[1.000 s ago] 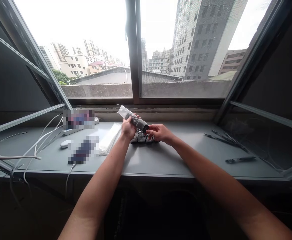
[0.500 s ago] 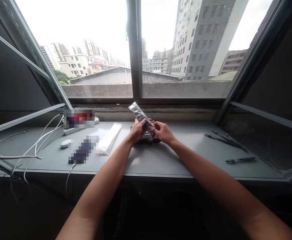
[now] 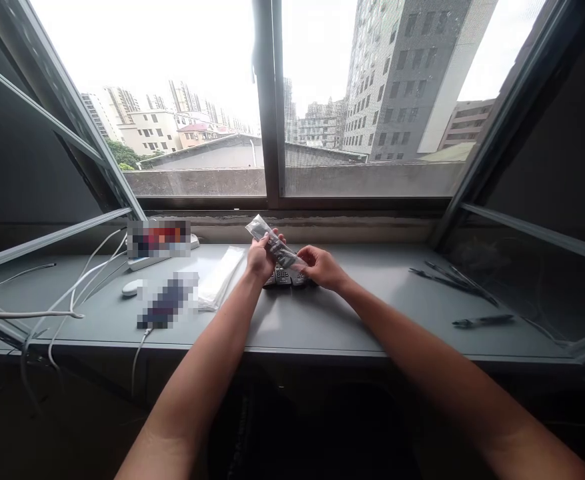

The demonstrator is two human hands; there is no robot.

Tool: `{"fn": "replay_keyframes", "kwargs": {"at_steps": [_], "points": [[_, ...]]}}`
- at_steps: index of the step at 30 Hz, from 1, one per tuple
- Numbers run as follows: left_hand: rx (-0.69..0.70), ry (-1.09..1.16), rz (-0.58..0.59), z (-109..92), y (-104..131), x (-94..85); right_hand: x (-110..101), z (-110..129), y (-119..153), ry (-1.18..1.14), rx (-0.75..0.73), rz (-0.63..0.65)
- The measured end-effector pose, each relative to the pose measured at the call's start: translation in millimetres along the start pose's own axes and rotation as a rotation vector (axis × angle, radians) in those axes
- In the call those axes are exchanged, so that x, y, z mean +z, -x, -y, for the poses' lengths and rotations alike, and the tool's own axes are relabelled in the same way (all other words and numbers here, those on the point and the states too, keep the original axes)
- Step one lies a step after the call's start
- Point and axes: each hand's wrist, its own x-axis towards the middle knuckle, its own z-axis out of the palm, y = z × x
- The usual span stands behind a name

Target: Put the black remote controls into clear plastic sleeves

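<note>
A clear plastic bag [image 3: 257, 227] with a dark remote control [image 3: 283, 255] inside slants above the middle of the table. Its upper left part is gripped by my left hand [image 3: 262, 257], thumb on top. The fingertips of my right hand [image 3: 322, 267] pinch the bag's lower right end. Under the hands lie dark devices with small buttons [image 3: 282, 277], partly hidden by the bag and fingers. To the left of my left hand is a stack of clear plastic bags [image 3: 219, 280] lying flat.
Left on the grey table [image 3: 317, 327] are a blurred-out phone-like object [image 3: 168, 300], a white rounded item [image 3: 132, 287], a power strip [image 3: 192, 241] and white cables. Pens [image 3: 482, 321] and dark thin items [image 3: 447, 280] lie right. Metal frames flank the window.
My left hand and the bag have shifted left and slightly down. The remote now sits further along in the bag, and more of the devices beneath shows.
</note>
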Motion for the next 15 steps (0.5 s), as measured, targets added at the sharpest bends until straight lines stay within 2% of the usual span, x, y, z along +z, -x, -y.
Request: {"fn": "replay_keyframes", "kwargs": {"at_steps": [5, 8, 12, 15], "points": [[-0.127, -0.114, 0.13, 13, 8, 3.1, -3, 3, 1, 0.004, 0.005, -0.065], [-0.169, -0.145, 0.177, 16, 10, 3.8, -7, 6, 2, 0.006, 0.028, -0.06], [-0.162, -0.112, 0.119, 9, 6, 2.7, -8, 8, 2, 0.044, 0.006, 0.022], [-0.082, -0.018, 0.018, 3, -1, 0.0, -7, 8, 1, 0.017, 0.011, 0.038]]}}
